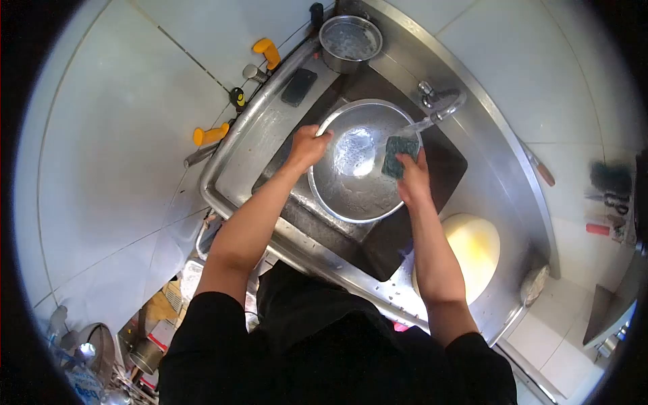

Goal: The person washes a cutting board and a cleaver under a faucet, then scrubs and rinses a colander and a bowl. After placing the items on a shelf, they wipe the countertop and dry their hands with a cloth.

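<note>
A round steel mixing bowl [337,192] sits over the sink, its inside wet and shiny. My left hand [310,146] grips the bowl's rim on the left, thumb over the edge. In my right hand [414,177] is a dark green scouring pad [401,154], held against the inner right wall of the bowl. Water runs from the faucet [449,106] into the bowl close to the pad. Beneath the bowl lies a dark board or mat [442,158] across the sink.
A steel pot [349,44] stands at the sink's far corner, and a dark pad [299,88] lies on the left ledge. Right of my forearm is a pale yellow rounded object [472,250]. Yellow-handled tools [211,134] hang at the left wall.
</note>
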{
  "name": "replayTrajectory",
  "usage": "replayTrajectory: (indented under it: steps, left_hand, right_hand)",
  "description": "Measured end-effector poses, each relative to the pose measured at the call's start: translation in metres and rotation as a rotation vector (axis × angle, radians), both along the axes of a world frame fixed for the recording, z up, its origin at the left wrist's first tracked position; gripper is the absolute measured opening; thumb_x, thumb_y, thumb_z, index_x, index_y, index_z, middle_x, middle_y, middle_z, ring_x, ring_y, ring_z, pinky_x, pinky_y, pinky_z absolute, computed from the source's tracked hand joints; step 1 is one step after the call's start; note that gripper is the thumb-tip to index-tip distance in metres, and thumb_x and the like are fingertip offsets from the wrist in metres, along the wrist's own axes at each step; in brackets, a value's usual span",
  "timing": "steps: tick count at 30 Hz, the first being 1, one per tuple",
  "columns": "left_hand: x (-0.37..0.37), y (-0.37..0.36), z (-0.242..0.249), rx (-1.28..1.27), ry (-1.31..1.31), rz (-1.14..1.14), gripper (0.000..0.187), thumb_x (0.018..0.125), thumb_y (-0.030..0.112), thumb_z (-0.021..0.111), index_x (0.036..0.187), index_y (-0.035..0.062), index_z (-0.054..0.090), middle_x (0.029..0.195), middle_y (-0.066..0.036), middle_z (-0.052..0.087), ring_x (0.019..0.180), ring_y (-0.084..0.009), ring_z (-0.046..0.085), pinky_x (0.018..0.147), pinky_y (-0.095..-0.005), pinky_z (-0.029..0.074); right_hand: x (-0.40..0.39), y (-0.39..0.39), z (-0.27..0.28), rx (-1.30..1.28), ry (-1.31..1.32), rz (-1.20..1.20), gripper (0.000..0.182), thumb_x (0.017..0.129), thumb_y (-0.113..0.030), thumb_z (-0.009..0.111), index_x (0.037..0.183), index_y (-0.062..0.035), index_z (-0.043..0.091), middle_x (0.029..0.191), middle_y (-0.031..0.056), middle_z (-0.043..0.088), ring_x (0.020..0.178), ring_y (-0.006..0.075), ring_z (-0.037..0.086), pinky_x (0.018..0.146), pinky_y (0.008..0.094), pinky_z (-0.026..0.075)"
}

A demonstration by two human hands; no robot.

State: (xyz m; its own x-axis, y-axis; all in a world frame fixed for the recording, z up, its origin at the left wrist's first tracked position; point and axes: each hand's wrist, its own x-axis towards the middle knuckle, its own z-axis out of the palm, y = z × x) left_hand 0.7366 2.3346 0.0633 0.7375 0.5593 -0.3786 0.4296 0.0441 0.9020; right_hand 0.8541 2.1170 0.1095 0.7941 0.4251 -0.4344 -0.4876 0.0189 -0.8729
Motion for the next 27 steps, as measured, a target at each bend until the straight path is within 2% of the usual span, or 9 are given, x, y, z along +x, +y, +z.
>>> replayTrajectory:
  steps: [3,5,7,10,14,15,19,21,27]
  left_hand:
    - [-0.008,-0.028,0.01,-0.068,-0.036,0.06,0.021,0.087,0.019,0.062,0.075,0.0013,0.065,0.064,0.003,0.056,0.058,-0.0066,0.047,0.052,-0.0275,0.038]
    - [-0.005,-0.047,0.018,-0.083,-0.092,0.06,0.023,0.088,0.019,0.062,0.072,0.0037,0.064,0.062,0.005,0.052,0.055,-0.005,0.042,0.049,-0.0261,0.034]
    - [0.005,-0.061,0.019,-0.093,-0.143,0.081,0.026,0.089,0.021,0.062,0.068,0.0064,0.061,0.059,0.008,0.047,0.053,-0.0038,0.037,0.046,-0.025,0.03]
    - [0.015,-0.056,0.024,-0.1,-0.271,0.321,0.034,0.089,0.02,0.063,0.059,0.0084,0.052,0.056,0.01,0.04,0.051,-0.0022,0.032,0.044,-0.025,0.023]
    - [-0.003,-0.024,0.049,-0.077,-0.3,0.36,0.041,0.087,0.02,0.064,0.053,0.0104,0.044,0.053,0.009,0.036,0.049,-0.0029,0.029,0.043,-0.0265,0.022]
    - [-0.006,-0.028,0.046,-0.08,-0.293,0.354,0.041,0.087,0.02,0.064,0.053,0.0104,0.044,0.053,0.009,0.036,0.049,-0.0029,0.029,0.043,-0.0265,0.022]
    - [-0.002,-0.057,0.053,0.023,-0.151,0.267,0.045,0.086,0.02,0.065,0.051,0.0107,0.039,0.051,0.009,0.036,0.048,-0.0037,0.028,0.043,-0.0279,0.02]
    - [0.005,-0.066,0.058,-0.104,-0.176,0.32,0.044,0.086,0.019,0.065,0.051,0.0105,0.04,0.05,0.008,0.035,0.048,-0.0041,0.028,0.043,-0.0282,0.02]
    - [0.011,-0.063,0.037,-0.349,-0.133,0.394,0.029,0.087,0.017,0.063,0.061,0.0062,0.055,0.056,0.007,0.044,0.052,-0.005,0.038,0.047,-0.0268,0.029]
  right_hand:
    - [-0.003,0.036,-0.033,-0.361,-0.28,-0.299,0.042,0.086,-0.01,0.052,0.126,-0.0011,0.042,0.12,0.0147,0.051,0.109,0.0273,0.05,0.097,0.0392,0.038]
    - [-0.001,0.056,-0.099,-0.575,-0.477,-0.226,0.048,0.09,-0.016,0.046,0.133,0.0037,0.034,0.135,0.0236,0.039,0.127,0.0372,0.034,0.108,0.0424,0.025]
    - [-0.029,0.067,-0.067,-0.481,-0.813,0.184,0.056,0.092,-0.019,0.041,0.139,0.0068,0.025,0.142,0.0286,0.026,0.136,0.0419,0.017,0.112,0.0433,0.016]
    - [-0.083,0.061,-0.029,-0.312,-0.79,0.26,0.054,0.091,-0.016,0.038,0.14,0.005,0.025,0.141,0.0275,0.029,0.137,0.0388,0.02,0.113,0.0404,0.017]
    - [-0.044,-0.019,-0.062,-0.361,-0.48,0.992,0.042,0.085,-0.008,0.051,0.126,-0.0046,0.052,0.138,0.0171,0.042,0.128,0.0317,0.04,0.108,0.0335,0.029]
    - [-0.018,-0.036,-0.073,-0.715,-0.989,1.12,0.037,0.078,-0.004,0.058,0.115,-0.0066,0.062,0.134,0.0143,0.046,0.123,0.0305,0.044,0.106,0.0349,0.032]
    - [0.032,-0.025,-0.063,-0.958,-1.327,0.613,0.026,0.078,-0.003,0.056,0.103,-0.0061,0.064,0.116,0.015,0.052,0.113,0.0347,0.045,0.091,0.045,0.04]
    - [0.032,0.011,-0.069,-0.972,-0.828,0.039,0.029,0.077,-0.009,0.061,0.106,-0.0061,0.061,0.113,0.0175,0.051,0.102,0.0377,0.049,0.086,0.0443,0.04]
    - [-0.028,0.077,-0.063,-0.478,-0.85,0.327,0.028,0.088,-0.018,0.055,0.109,-0.0012,0.053,0.106,0.0218,0.056,0.098,0.038,0.054,0.084,0.0438,0.042]
